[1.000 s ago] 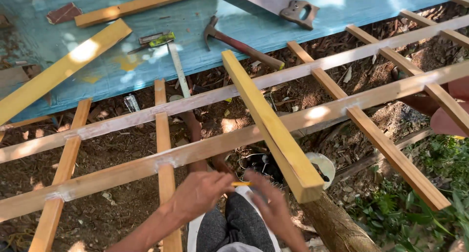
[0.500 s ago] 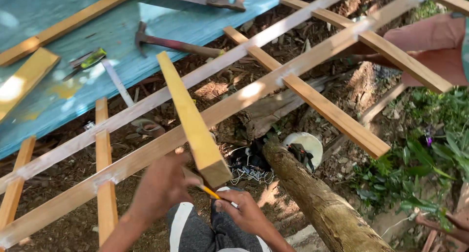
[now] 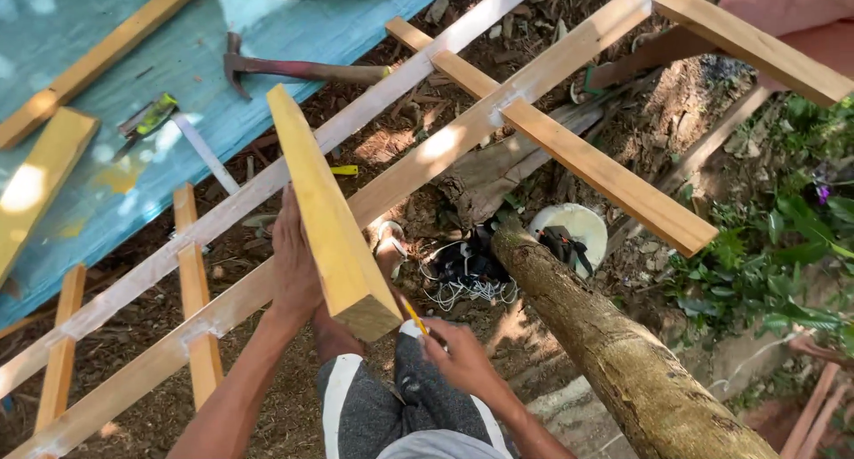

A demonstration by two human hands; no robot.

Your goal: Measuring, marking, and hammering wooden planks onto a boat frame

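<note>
Pale, smooth-planed timber: a squared wooden batten [image 3: 327, 217] lies across the long rails of a lattice frame [image 3: 463, 139], its cut end grain over the person's knees. The left hand [image 3: 294, 259] is flat against its side, fingers spread, not clasped. The right hand [image 3: 461, 357] pinches a yellow pencil [image 3: 414, 317] just below that end. A rough-barked log [image 3: 614, 352] runs off the lower edge.
</note>
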